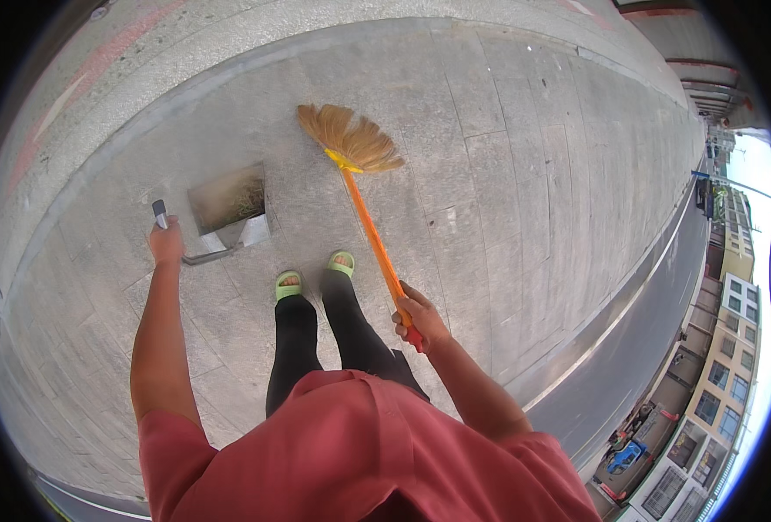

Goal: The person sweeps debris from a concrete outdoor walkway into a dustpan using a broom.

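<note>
My left hand is closed around the handle of a metal box-like dustpan, out to the left of my feet. A grey tube with a dark end sticks up past the fingers, and a bent rod runs from beside the hand to the pan's near edge. Brownish and green debris, partly blurred, shows inside the pan. In my right hand is the red-tipped end of an orange broom handle. The soft-fibre broom, bound in yellow, fans out over the pavement, right of and beyond the dustpan, apart from it.
Grey paving slabs surround my feet, which wear green slide sandals. A pale kerb line curves across the far side. At right runs an asphalt road, with buildings and a blue vehicle beyond. Small bits lie scattered on the slabs.
</note>
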Tool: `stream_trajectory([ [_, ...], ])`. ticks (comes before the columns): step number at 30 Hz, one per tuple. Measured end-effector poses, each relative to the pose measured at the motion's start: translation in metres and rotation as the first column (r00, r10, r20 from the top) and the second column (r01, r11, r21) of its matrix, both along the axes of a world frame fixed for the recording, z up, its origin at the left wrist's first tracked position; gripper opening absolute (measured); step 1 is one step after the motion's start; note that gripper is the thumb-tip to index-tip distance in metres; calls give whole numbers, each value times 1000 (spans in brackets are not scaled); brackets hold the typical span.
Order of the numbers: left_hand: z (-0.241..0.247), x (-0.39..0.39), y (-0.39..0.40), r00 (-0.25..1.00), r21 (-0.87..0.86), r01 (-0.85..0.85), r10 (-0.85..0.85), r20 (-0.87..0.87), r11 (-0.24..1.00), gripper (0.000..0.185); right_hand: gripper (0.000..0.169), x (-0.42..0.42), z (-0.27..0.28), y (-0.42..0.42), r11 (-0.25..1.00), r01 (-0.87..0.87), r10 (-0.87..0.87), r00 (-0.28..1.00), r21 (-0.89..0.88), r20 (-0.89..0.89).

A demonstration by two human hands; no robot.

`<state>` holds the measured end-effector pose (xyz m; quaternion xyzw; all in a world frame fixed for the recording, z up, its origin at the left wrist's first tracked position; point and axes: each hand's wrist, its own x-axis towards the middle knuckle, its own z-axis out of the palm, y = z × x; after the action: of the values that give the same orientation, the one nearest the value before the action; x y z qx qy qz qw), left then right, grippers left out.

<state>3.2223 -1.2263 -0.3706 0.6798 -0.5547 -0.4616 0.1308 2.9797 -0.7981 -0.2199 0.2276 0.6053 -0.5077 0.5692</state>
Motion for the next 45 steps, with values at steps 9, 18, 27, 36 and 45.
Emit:
stream_trajectory([
  [9,-20,42,-11,994,-91,99,-94,61,991,27,52,93,83,60,913,390,-396,917,-118,-41],
  [18,35,45,3,964,-25,265,-265,0,964,23,22,110,50,143,733,673,-680,722,-98,-128],
  [27,20,47,23,798,-242,603,-572,192,760,16,13,89,-78,150,705,704,-709,704,-88,-42],
  [36,45,28,43,793,-112,606,-588,158,788,18,41,140,11,18,840,538,-511,826,-63,240],
  [45,64,37,54,811,-94,583,-574,107,807,19,44,140,103,10,888,396,-345,910,-232,231],
])
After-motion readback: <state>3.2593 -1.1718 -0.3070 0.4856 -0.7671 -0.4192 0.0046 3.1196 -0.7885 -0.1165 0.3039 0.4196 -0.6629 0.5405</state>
